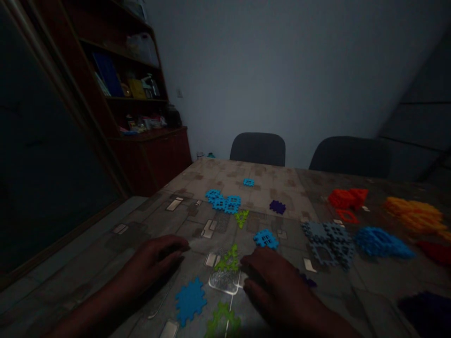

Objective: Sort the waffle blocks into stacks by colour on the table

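Hands [157,257]: two; green pieces [230,260]: three; chairs [258,149]: two.

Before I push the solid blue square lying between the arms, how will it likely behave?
The blue square looks thin, so it is probably light. It keeps a flat, even shape, which suggests it is fairly stiff rather than floppy. Lying flat on the table, it would more likely slide than roll or tip.

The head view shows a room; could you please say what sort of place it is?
Probably a home dining or living room, though I cannot be sure: a large table, two chairs along its far side, and a cabinet with cluttered shelves.
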Motion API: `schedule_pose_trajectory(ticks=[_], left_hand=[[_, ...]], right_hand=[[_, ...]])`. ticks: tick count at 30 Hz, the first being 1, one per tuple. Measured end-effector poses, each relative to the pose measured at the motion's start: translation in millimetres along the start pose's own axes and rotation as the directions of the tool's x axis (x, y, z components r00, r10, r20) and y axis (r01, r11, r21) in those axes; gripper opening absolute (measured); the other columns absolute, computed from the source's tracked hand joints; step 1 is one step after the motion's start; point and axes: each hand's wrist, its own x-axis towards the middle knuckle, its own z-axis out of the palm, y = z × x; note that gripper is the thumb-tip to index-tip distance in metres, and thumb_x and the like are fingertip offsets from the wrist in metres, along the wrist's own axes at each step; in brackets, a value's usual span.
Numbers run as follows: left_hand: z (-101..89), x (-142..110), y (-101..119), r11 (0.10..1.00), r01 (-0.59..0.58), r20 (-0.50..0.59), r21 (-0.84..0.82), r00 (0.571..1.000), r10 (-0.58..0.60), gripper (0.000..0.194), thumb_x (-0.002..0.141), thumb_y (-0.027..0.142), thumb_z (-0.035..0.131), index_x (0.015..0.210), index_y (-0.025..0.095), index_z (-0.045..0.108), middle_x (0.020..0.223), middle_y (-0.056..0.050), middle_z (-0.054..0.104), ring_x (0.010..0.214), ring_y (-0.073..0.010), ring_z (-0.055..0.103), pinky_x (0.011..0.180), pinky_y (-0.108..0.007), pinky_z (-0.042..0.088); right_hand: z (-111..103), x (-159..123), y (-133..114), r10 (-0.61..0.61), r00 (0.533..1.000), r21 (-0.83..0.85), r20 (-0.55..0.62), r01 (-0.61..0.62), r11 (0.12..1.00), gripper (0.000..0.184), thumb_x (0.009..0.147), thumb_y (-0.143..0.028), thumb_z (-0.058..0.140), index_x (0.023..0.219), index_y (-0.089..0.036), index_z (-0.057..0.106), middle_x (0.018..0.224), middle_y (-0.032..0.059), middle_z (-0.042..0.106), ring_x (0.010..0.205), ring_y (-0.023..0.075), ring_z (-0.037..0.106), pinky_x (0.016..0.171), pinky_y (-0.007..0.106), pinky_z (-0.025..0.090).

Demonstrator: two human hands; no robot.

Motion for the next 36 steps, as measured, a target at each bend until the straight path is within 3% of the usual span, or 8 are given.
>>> schedule_pose_trajectory(ticks=[4,6,10,13,19,28,32,36], left_hand=[[-4.0,35,-9,0.994,-0.083,-0.065,0.077,0.994,0.088,0.032,0.087,0.042,0.052,0.097,0.021,0.073,0.099,-0.008,0.076,0.092,-0.0266,0.070,0.083,-0.034,0.055],[-2.2,60,-12,0.979,-0.149,-0.072,0.138,0.985,0.160,0.033,0.086,0.041,0.049,0.098,0.020,0.072,0.102,-0.008,0.075,0.096,-0.0272,0.069,0.086,-0.036,0.054],[8.7,111,-17,0.957,-0.210,-0.070,0.200,0.971,0.228,0.036,0.082,0.035,0.050,0.107,0.019,0.070,0.118,-0.010,0.071,0.113,-0.0303,0.063,0.102,-0.042,0.046],[17.1,145,-20,0.946,-0.221,-0.059,0.237,0.969,0.241,0.040,0.082,0.027,0.053,0.119,0.019,0.066,0.133,-0.011,0.062,0.126,-0.0301,0.054,0.112,-0.044,0.036],[19.0,189,-30,0.944,-0.181,-0.033,0.277,0.980,0.197,0.039,0.092,0.032,0.063,0.127,0.016,0.056,0.138,-0.013,0.054,0.128,-0.0311,0.050,0.108,-0.057,0.037],[-1.3,162,-34,0.943,-0.249,0.065,0.223,0.969,0.240,0.036,0.076,0.028,0.062,0.110,0.015,0.066,0.113,-0.010,0.066,0.106,-0.0251,0.062,0.099,-0.039,0.046],[-7.4,142,-34,0.952,-0.238,0.018,0.195,0.971,0.239,0.046,0.074,0.032,0.060,0.116,0.015,0.062,0.120,-0.012,0.065,0.112,-0.0268,0.060,0.102,-0.039,0.044],[-6.4,130,-23,0.969,-0.175,-0.078,0.172,0.979,0.191,0.047,0.080,0.037,0.051,0.120,0.013,0.060,0.122,-0.014,0.064,0.116,-0.0297,0.058,0.103,-0.045,0.042]], right_hand=[[41,22,-30,-0.271,0.953,-0.121,0.135,0.287,0.950,0.028,0.083,-0.034,0.071,0.106,-0.019,0.064,0.103,0.0068,0.066,0.094,0.0232,0.060,0.078,0.034,0.050],[70,35,-39,-0.396,0.911,-0.225,0.115,0.412,0.883,0.039,0.079,-0.046,0.074,0.105,-0.018,0.063,0.103,0.0081,0.067,0.093,0.0257,0.060,0.072,0.035,0.051],[117,51,-42,-0.498,0.867,-0.286,-0.005,0.476,0.831,0.015,0.093,-0.031,0.059,0.092,-0.018,0.063,0.093,0.0055,0.069,0.080,0.0205,0.062,0.067,0.033,0.049],[123,55,-41,-0.511,0.857,-0.273,-0.065,0.477,0.835,0.016,0.094,-0.032,0.057,0.089,-0.017,0.062,0.088,0.0045,0.069,0.078,0.0202,0.062,0.071,0.036,0.050],[100,63,-50,-0.436,0.895,-0.258,0.090,0.444,0.858,0.020,0.092,-0.037,0.061,0.094,-0.017,0.064,0.093,0.0069,0.069,0.085,0.0226,0.061,0.071,0.036,0.050],[83,65,-48,-0.527,0.841,-0.347,0.128,0.535,0.770,0.021,0.096,-0.037,0.055,0.102,-0.019,0.063,0.090,0.0069,0.068,0.082,0.0239,0.061,0.069,0.037,0.048],[73,66,-50,-0.523,0.834,-0.319,0.177,0.551,0.771,0.023,0.094,-0.035,0.058,0.106,-0.016,0.062,0.085,0.0084,0.069,0.082,0.0246,0.061,0.071,0.038,0.048],[71,67,-48,-0.554,0.827,-0.299,0.100,0.556,0.776,0.026,0.096,-0.035,0.054,0.112,-0.015,0.059,0.084,0.0074,0.069,0.080,0.0230,0.061,0.073,0.037,0.048]])
